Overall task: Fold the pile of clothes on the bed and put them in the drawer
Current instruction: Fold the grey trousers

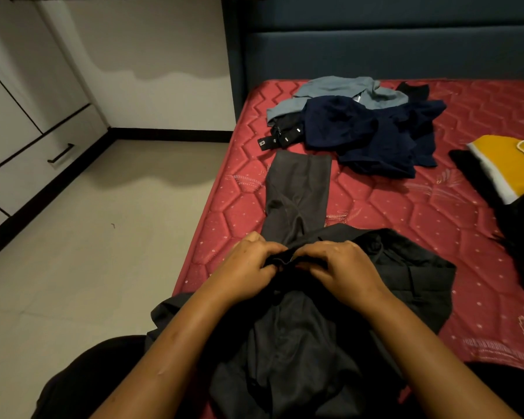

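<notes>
Left hand [248, 261] and right hand [339, 264], lower centre: fingers curled, both pinching trousers [297, 189] waistband between them; legs extend up-frame on bed [406, 213]. Pile [360, 128] upper right.

Red mattress [390, 207] — dark trousers [300, 189], clothes pile [360, 125], yellow garment [505, 164].

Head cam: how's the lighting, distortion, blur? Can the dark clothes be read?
Head view: dim, uneven light, so the grey trousers lose fold detail near the left hand and right hand gripping them; wide-lens distortion tilts the cabinet at the left edge; a scalloped shadow falls on the wall; no glare, hands sharp.
</notes>
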The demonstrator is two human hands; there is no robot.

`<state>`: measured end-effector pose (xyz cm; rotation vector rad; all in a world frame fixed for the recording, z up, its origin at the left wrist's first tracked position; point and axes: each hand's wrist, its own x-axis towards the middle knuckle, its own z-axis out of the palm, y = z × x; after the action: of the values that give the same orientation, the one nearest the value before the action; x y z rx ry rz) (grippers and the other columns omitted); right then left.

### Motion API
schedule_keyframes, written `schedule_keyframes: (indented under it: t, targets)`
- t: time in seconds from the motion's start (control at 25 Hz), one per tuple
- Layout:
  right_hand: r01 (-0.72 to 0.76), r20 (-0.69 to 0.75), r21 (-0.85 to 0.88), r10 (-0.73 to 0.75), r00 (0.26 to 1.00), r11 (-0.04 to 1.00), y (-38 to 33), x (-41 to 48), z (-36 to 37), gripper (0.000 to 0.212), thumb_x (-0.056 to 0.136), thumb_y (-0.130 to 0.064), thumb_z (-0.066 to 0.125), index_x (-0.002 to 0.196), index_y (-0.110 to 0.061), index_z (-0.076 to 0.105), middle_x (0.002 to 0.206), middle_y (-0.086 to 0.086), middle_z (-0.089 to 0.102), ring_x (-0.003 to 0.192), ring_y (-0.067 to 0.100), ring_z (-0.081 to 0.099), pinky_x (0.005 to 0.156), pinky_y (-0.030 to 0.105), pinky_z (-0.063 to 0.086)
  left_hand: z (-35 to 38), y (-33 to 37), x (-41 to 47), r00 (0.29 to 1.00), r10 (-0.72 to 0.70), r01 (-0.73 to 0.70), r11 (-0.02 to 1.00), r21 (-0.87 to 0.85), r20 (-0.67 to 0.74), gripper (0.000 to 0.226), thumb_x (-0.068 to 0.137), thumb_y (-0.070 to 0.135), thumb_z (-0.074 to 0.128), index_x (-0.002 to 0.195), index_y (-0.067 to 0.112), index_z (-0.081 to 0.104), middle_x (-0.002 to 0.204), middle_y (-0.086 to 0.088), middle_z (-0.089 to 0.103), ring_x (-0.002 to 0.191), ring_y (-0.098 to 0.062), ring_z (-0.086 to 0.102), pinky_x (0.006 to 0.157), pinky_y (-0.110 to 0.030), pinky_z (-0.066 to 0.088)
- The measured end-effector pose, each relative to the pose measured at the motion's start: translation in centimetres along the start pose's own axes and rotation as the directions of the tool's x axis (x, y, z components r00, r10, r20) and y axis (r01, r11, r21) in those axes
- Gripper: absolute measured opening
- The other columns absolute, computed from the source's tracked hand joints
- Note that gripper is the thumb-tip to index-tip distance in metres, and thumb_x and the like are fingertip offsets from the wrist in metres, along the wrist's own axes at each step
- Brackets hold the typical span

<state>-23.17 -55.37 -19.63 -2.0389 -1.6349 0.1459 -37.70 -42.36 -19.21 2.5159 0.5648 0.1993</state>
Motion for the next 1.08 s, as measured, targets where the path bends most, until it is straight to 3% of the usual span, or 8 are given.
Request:
schedule_keyframes:
  t: [0.16,0.28,0.4,0.56,0.64,0.76,0.92,1.08]
  targets:
    - [-0.085,0.024,-0.052,0.086,0.996,0.995,-0.2,-0.1,-0.1,0.031,0.083,-0.056,0.052,0.093,-0.030,0.066,0.091,-0.006,0.072,0.089,0.019,0.067,0.073,0.033,0.046,0.4,0.3,-0.2,0.999,0.003,-0.004,1.000,-0.017,-0.039,0.043,0.085,0.010,0.060,0.124,0.027,0.064,0.094,-0.005,0.052,0.096,-0.020,0.050,0.088,-0.031,0.042]
    - [-0.244,-0.017,-0.007,0.244,0.970,0.970,-0.4,-0.1,-0.2,0.030,0.084,-0.051,0.062,0.073,-0.027,0.049,0.079,-0.001,0.067,0.082,0.025,0.063,0.064,0.033,0.041,0.3,0.6,-0.2,0.996,0.015,-0.015,1.000,-0.001,-0.092,0.036,0.089,0.017,0.061,0.123,0.029,0.065,0.091,-0.002,0.049,0.095,-0.017,0.049,0.085,-0.029,0.041]
    - [-0.297,-0.023,-0.009,0.297,0.955,0.955,-0.6,-0.1,-0.3,0.020,0.085,-0.047,0.062,0.091,-0.029,0.059,0.088,-0.004,0.069,0.089,0.025,0.064,0.069,0.033,0.045,0.5,0.8,-0.2,0.995,0.031,-0.026,0.998,0.053,-0.092,0.032,0.091,0.026,0.060,0.122,0.032,0.064,0.089,-0.001,0.048,0.093,-0.018,0.051,0.082,-0.029,0.041]
    - [-0.325,-0.021,0.024,0.325,0.945,0.946,-0.8,0.1,-1.0,0.031,0.085,-0.044,0.063,0.113,-0.036,0.052,0.088,-0.005,0.066,0.092,0.027,0.064,0.072,0.034,0.045,-0.1,1.0,0.5,0.993,0.046,-0.033,0.993,0.117,-0.108,0.033,0.093,0.031,0.058,0.126,0.034,0.062,0.086,0.002,0.045,0.093,-0.017,0.048,0.081,-0.029,0.035]
    - [-0.323,0.006,0.021,0.323,0.946,0.946,-0.6,0.0,-1.3,0.035,0.086,-0.043,0.062,0.118,-0.041,0.051,0.099,-0.005,0.069,0.095,0.025,0.064,0.076,0.033,0.047,-0.2,1.0,0.6,0.991,0.070,-0.051,0.985,0.164,-0.111,0.033,0.094,0.034,0.056,0.126,0.036,0.061,0.084,0.005,0.047,0.094,-0.016,0.046,0.080,-0.031,0.035]
    - [-0.329,0.050,0.001,0.328,0.943,0.944,0.0,0.2,-1.7,0.019,0.086,-0.044,0.062,0.105,-0.039,0.061,0.101,-0.009,0.069,0.098,0.020,0.063,0.077,0.031,0.047,-0.1,0.7,0.5,0.980,0.104,-0.060,0.967,0.248,-0.169,0.030,0.093,0.044,0.050,0.118,0.035,0.064,0.088,0.008,0.062,0.092,-0.017,0.047,0.074,-0.032,0.033]
    - [-0.316,0.199,0.111,0.290,0.936,0.942,1.6,0.7,-3.0,0.009,0.085,-0.042,0.065,0.081,-0.035,0.062,0.081,-0.007,0.065,0.084,0.018,0.063,0.076,0.036,0.050,-0.2,0.3,0.8,0.940,0.182,-0.053,0.914,0.403,-0.289,0.040,0.085,0.056,0.036,0.100,0.034,0.066,0.090,0.013,0.069,0.081,-0.017,0.048,0.068,-0.030,0.029]
    - [-0.316,0.354,0.181,0.237,0.904,0.931,3.4,-0.1,-3.9,0.020,0.089,-0.031,0.065,0.070,-0.030,0.058,0.075,-0.006,0.060,0.075,0.007,0.057,0.077,0.033,0.047,0.5,0.0,0.8,0.912,0.148,-0.035,0.957,0.287,-0.382,0.033,0.087,0.051,0.041,0.098,0.030,0.064,0.093,0.013,0.065,0.085,-0.017,0.049,0.071,-0.033,0.042]
